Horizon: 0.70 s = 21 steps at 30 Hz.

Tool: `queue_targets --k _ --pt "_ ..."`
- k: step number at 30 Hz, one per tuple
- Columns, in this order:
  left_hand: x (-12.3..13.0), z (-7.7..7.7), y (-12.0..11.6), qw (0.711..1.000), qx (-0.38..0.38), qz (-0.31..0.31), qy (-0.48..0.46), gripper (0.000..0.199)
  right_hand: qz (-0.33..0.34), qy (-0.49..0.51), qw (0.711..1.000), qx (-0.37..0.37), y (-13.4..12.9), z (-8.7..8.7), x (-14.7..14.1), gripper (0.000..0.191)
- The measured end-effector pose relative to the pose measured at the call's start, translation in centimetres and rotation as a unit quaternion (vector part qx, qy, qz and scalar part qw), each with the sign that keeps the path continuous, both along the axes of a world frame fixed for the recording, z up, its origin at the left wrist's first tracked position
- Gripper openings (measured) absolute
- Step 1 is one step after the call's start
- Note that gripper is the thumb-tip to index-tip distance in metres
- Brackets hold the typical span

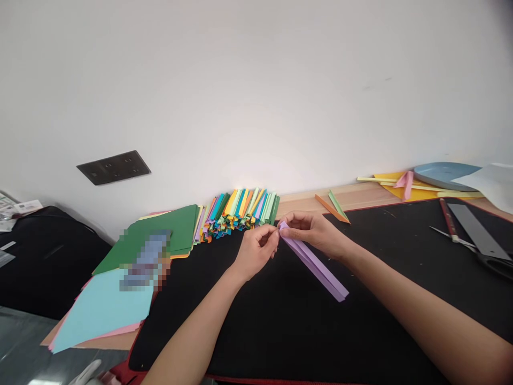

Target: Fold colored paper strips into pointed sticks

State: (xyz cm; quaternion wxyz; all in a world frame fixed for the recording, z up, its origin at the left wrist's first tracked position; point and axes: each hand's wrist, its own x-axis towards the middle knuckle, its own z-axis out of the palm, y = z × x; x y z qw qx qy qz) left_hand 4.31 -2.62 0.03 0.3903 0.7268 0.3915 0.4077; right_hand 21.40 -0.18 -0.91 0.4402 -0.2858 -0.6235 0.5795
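Observation:
A folded purple paper strip (316,267) slants down to the right over the black mat (256,331), creased along its length. My right hand (310,230) pinches its upper end between thumb and fingers. Close against that end is my left hand (258,246), its fingers closed together; whether they grip the strip's tip is partly hidden. Just behind the hands lies a heap of folded colored paper strips (236,211) against the wall. An orange folded strip (332,208) and a green one (336,202) rest beyond my right hand.
Colored paper sheets, green (160,230) and light blue (104,305), are stacked at left, partly under a blurred patch. On the right are scissors (492,262), a metal ruler (476,230), a red-handled knife (448,219) and a blue tray (444,172). A black socket plate (114,167) is on the wall.

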Motion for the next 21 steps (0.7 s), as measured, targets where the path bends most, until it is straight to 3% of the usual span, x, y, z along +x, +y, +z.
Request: queue_targets --k 6,14,21 --pt "0.3 -0.6 0.2 0.998 -0.036 0.014 -0.057 0.035 -0.042 0.054 0.998 -0.014 0.0 0.1 -0.1 0.026" --pt "1.0 -1.1 0.2 0.967 -0.194 -0.081 -0.147 0.063 -0.082 0.076 0.994 -0.001 -0.2 -0.2 -0.8 0.024" --pt "1.2 -0.7 0.0 0.952 -0.24 -0.096 -0.165 0.07 -0.096 0.061 0.993 0.043 -0.6 -0.4 -1.2 0.023"
